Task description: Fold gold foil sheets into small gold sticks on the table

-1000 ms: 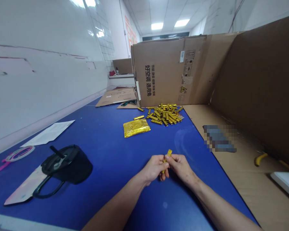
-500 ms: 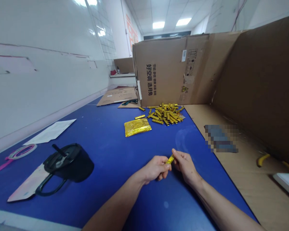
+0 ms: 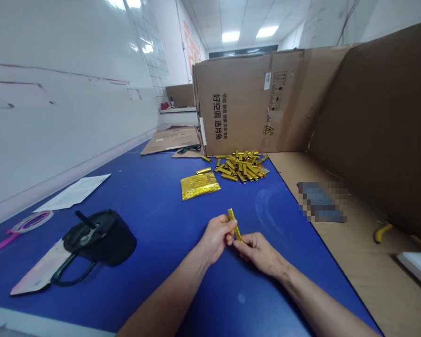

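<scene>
Cardboard box, upright at 12 o'clock on the table: large black characters 好空调 选月兔, printed sideways at the panel's 9 o'clock edge, with a row of smaller characters beside them too fine to read. Same panel: white barcode label at 1 o'clock, print illegible; handling symbols just beside it; yellow warning triangle at 4 o'clock. Gold stick, 6 o'clock: dark print, unreadable; orange lettering on the wall at 11 o'clock, unreadable.
</scene>
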`<state>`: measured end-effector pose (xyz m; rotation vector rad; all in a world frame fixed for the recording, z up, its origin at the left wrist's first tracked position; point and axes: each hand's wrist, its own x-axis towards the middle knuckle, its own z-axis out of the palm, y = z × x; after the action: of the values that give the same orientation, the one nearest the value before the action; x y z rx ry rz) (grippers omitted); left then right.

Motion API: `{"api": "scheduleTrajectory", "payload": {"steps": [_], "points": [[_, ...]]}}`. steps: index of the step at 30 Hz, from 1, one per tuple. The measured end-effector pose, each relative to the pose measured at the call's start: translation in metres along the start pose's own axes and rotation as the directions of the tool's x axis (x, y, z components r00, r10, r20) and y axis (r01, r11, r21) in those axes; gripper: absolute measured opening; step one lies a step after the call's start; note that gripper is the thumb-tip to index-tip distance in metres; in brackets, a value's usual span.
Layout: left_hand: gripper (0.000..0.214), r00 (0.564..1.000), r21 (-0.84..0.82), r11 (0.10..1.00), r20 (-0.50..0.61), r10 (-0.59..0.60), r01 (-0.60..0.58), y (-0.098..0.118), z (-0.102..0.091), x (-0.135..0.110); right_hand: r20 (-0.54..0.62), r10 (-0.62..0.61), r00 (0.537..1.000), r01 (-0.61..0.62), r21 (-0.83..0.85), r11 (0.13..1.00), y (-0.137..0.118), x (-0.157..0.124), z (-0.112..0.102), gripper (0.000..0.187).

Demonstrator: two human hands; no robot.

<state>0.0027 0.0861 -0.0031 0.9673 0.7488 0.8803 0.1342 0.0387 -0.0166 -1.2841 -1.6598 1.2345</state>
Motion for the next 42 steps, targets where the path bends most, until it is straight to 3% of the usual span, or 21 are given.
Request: {"api": "scheduleTrajectory", "payload": {"steps": [3, 9, 14, 17, 24, 30, 37, 42], "points": [[0.03, 0.996, 0.064, 0.997, 0.062, -0.058, 0.054, -0.001, 0.004, -0.003, -0.01, 0.002, 1.0, -0.002, -0.018, 1.0, 0.001, 0.0, 0.0, 0.042], [0.028, 0.999, 0.197, 0.98, -0.035, -0.008, 0.015, 0.001, 0.003, -0.004, 0.021, 0.031, 0.999, -0.031, 0.008, 0.999, 0.001, 0.0, -0.002, 0.039], [0.026, 0.979, 0.05, 0.992, -0.16, 0.125, -0.118, 0.008, -0.003, 0.0, 0.068, 0.055, 0.996, -0.056, 0.017, 0.998, -0.001, 0.0, -0.004, 0.038], [0.027, 0.969, -0.017, 0.989, -0.203, 0.138, -0.144, 0.01, -0.008, 0.003, 0.055, 0.068, 0.996, -0.07, 0.043, 0.997, -0.004, 0.0, -0.004, 0.037], [0.033, 0.973, -0.054, 0.991, -0.204, 0.105, -0.119, 0.008, -0.014, 0.004, -0.124, 0.062, 0.99, -0.05, 0.097, 0.994, -0.005, 0.003, -0.002, 0.04], [0.031, 0.981, -0.107, 0.989, -0.18, 0.079, -0.099, 0.01, -0.011, 0.003, -0.148, 0.045, 0.988, -0.023, 0.143, 0.989, -0.003, 0.005, -0.001, 0.038], [0.02, 0.989, -0.099, 0.991, -0.126, 0.076, -0.089, 0.008, -0.007, 0.003, -0.149, 0.079, 0.986, -0.028, 0.316, 0.948, -0.004, 0.006, -0.005, 0.042], [0.021, 0.985, -0.111, 0.986, -0.133, 0.11, -0.125, 0.01, -0.007, 0.003, -0.171, 0.059, 0.984, -0.004, 0.308, 0.951, -0.008, 0.006, -0.008, 0.047]]}}
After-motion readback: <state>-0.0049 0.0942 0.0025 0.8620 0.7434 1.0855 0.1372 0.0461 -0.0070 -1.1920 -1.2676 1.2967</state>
